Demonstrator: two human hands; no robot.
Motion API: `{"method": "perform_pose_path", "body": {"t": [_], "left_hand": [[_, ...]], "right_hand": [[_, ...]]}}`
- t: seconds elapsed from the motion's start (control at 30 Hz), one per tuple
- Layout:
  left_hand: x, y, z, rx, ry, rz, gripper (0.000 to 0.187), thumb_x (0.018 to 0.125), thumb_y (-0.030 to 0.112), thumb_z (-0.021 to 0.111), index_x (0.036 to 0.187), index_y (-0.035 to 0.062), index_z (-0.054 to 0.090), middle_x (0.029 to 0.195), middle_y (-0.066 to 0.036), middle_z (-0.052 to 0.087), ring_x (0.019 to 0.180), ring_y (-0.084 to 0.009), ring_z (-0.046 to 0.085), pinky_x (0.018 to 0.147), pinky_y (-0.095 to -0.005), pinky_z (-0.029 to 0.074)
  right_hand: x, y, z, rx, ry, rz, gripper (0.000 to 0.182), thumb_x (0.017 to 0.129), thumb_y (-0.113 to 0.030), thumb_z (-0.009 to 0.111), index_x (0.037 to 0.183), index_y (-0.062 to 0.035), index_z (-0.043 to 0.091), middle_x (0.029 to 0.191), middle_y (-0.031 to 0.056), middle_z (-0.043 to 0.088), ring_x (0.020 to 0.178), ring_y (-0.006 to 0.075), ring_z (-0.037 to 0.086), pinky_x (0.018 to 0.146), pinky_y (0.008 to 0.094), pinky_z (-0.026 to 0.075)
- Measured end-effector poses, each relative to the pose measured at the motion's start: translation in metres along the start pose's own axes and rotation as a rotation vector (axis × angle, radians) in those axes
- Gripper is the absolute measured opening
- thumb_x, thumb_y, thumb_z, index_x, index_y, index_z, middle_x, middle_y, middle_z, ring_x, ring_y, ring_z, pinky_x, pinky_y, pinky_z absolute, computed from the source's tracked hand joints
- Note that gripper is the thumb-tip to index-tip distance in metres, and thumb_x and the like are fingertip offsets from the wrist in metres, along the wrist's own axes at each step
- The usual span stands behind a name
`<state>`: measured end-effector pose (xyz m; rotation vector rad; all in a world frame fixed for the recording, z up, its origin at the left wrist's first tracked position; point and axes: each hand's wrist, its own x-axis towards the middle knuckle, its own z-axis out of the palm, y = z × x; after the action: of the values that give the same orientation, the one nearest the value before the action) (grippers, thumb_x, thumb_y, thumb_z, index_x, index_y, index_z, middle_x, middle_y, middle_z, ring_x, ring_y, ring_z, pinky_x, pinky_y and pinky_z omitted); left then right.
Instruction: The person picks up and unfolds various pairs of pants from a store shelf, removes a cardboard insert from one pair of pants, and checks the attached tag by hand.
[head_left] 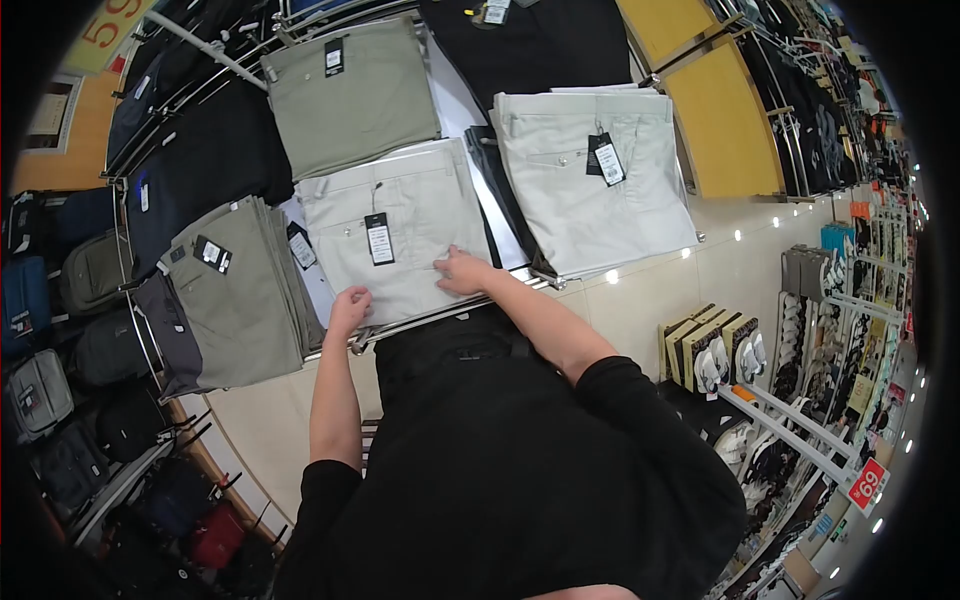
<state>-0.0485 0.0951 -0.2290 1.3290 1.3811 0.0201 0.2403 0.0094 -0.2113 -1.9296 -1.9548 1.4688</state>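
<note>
Pale beige folded trousers (395, 235) lie on a sloped metal display rack (440, 315), tag (379, 238) facing up so shoppers can read it. Left hand (349, 308) rests open at their lower edge; right hand (462, 270) presses flat, fingers spread, apparently smoothing the stack. Olive trousers (235, 290) sit just beside.
</note>
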Motion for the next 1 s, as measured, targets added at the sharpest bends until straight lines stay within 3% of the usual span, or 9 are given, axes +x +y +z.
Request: {"method": "perform_pose_path", "body": {"t": [0.3,0.37,0.6,0.67,0.7,0.73,0.83,0.93,1.0], "left_hand": [[0.0,0.064,0.037,0.077,-0.151,-0.009,0.03,0.085,0.02,0.06,0.104,-0.0033,0.058,0.077,-0.01,0.063,0.064,-0.0141,0.059,0.057,-0.0267,0.049],[-0.002,0.079,0.057,0.085,-0.122,0.002,0.03,0.085,0.02,0.06,0.104,-0.0031,0.058,0.078,-0.01,0.064,0.065,-0.0138,0.059,0.057,-0.0258,0.048],[0.012,0.107,0.14,-0.023,-0.144,0.173,0.032,0.086,0.021,0.059,0.107,-0.0029,0.057,0.083,-0.012,0.064,0.069,-0.0147,0.061,0.061,-0.0256,0.048],[0.006,0.146,0.157,-0.298,-0.264,0.081,0.041,0.086,0.021,0.06,0.117,-0.0052,0.052,0.092,-0.014,0.064,0.079,-0.0162,0.061,0.067,-0.0263,0.049],[0.004,0.163,0.167,-0.3,-0.266,0.08,0.041,0.086,0.021,0.06,0.117,-0.0052,0.052,0.092,-0.014,0.064,0.079,-0.0162,0.061,0.067,-0.0263,0.049],[0.003,0.179,0.177,-0.31,-0.33,0.042,0.047,0.087,0.02,0.059,0.124,-0.0049,0.045,0.099,-0.013,0.061,0.084,-0.016,0.06,0.07,-0.0259,0.049],[0.007,0.206,0.212,-0.344,-0.446,-0.044,0.059,0.088,0.019,0.058,0.134,-0.0057,0.03,0.108,-0.013,0.058,0.089,-0.0167,0.059,0.075,-0.0265,0.05],[0.002,0.222,0.236,-0.416,-0.513,-0.108,0.07,0.087,0.018,0.06,0.138,-0.0071,0.018,0.108,-0.015,0.057,0.09,-0.0186,0.059,0.078,-0.029,0.05],[-0.003,0.229,0.244,-0.5,-0.53,-0.136,0.074,0.086,0.018,0.062,0.138,-0.0083,0.016,0.102,-0.015,0.057,0.088,-0.02,0.059,0.078,-0.0328,0.05]], "right_hand": [[-0.022,0.017,-0.009,0.143,0.09,-0.116,0.05,0.082,-0.035,0.055,0.123,-0.0076,0.051,0.129,0.0281,0.042,0.115,0.0376,0.047,0.093,0.042,0.042],[-0.03,0.016,-0.021,0.097,-0.06,-0.101,0.05,0.082,-0.036,0.055,0.123,-0.0075,0.052,0.118,0.0227,0.054,0.107,0.0346,0.054,0.09,0.0408,0.044],[-0.072,0.022,-0.057,0.205,0.034,-0.156,0.042,0.084,-0.036,0.054,0.111,-0.0049,0.062,0.096,0.0199,0.064,0.092,0.0352,0.06,0.083,0.0387,0.046],[-0.095,0.033,-0.088,0.39,0.059,-0.163,0.033,0.085,-0.029,0.055,0.105,-0.0034,0.064,0.089,0.0147,0.066,0.082,0.0264,0.064,0.075,0.0332,0.049],[-0.113,0.038,-0.106,0.683,0.095,-0.116,0.026,0.087,-0.022,0.054,0.101,-0.0017,0.065,0.082,0.0081,0.066,0.075,0.0148,0.063,0.068,0.0265,0.049],[-0.127,0.05,-0.118,0.929,0.213,-0.146,0.026,0.086,-0.02,0.053,0.097,0.0012,0.064,0.079,0.0092,0.067,0.066,0.0131,0.062,0.062,0.0274,0.049],[-0.156,0.13,-0.147,0.822,0.727,0.124,0.024,0.086,-0.018,0.053,0.097,0.0004,0.064,0.081,0.0093,0.067,0.07,0.0147,0.064,0.063,0.0281,0.049],[-0.194,0.197,-0.158,0.202,1.273,0.393,0.029,0.083,-0.026,0.06,0.1,-0.0026,0.064,0.091,0.0141,0.065,0.087,0.0293,0.061,0.076,0.0357,0.047],[-0.217,0.227,-0.161,-0.182,1.229,0.63,0.035,0.081,-0.026,0.061,0.109,-0.0046,0.06,0.103,0.0142,0.061,0.099,0.0311,0.056,0.083,0.0406,0.044]]}}
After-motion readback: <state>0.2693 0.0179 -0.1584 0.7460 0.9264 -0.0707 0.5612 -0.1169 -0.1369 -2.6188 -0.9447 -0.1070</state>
